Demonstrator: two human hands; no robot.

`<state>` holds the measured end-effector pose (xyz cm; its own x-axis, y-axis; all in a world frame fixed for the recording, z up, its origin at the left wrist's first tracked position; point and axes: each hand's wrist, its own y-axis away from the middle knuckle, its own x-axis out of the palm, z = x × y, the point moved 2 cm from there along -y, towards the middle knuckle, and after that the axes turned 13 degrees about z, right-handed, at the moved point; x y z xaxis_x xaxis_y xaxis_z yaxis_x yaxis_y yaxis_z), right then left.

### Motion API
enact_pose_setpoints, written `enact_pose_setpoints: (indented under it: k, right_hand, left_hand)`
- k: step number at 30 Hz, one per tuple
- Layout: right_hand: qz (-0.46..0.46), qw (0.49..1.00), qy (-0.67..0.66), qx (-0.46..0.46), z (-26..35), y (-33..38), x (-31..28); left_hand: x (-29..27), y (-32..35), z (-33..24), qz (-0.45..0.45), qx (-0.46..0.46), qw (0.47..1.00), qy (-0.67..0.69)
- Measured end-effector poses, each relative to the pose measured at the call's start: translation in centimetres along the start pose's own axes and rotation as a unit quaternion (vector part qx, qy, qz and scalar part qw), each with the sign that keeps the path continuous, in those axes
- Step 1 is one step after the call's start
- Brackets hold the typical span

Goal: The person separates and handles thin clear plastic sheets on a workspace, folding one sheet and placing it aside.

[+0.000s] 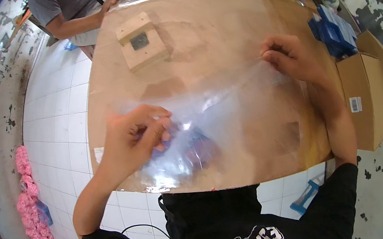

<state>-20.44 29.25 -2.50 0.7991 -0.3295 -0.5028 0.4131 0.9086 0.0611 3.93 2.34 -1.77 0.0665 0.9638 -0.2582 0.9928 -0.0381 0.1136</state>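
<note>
Plastic bag [220, 115], clear and thin, was stretched across the middle of the frame between two bare hands. The left hand [133, 137], at centre left, had its fingers [155, 124] curled and pinched shut on the bag's left edge, pressing a dark blue item [196, 150] seen through the film. The right hand [290, 59], at upper right, held the bag's far corner in a narrow pinch between thumb and fingertips. The bag hung just above a brown wooden bench [218, 32] that filled the centre of the frame. On the bench toward the upper left sat a small wooden block [141, 41] with a dark square inset. Blue packets [333, 31] lay at the bench's right edge, above a cardboard box [367, 99]. Another person's arm [84, 19] rested at the bench's top left corner. White floor tiles [60, 128] showed on the left, with a pink bundle [36, 219] at the lower left.
</note>
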Motion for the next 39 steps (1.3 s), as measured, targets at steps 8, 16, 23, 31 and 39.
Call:
enact_pose_setpoints:
  k: [8,16,23,31,39]
  right_hand:
    - [-0.173,0.98,-0.08,-0.052,1.5,2.2,-5.1]
    - [-0.066,0.991,-0.107,-0.042,5.0,1.9,-1.9]
    - [0.026,0.978,-0.204,0.027,4.2,-0.3,4.3]
    - [0.029,0.976,-0.211,0.048,2.6,-1.1,6.0]
    - [0.063,0.967,-0.234,0.075,2.8,-0.6,6.0]
  left_hand:
    - [0.7,-0.9,-1.0,0.126,0.089,0.938,-0.309]
    - [0.5,-2.0,-2.5,0.041,0.149,0.987,0.032]
    - [0.3,-2.8,-1.0,0.088,-0.005,0.954,0.285]
    - [-0.3,-2.1,1.0,0.006,-0.017,0.966,0.259]
    - [-0.2,-1.1,1.2,-0.032,-0.024,0.971,0.236]
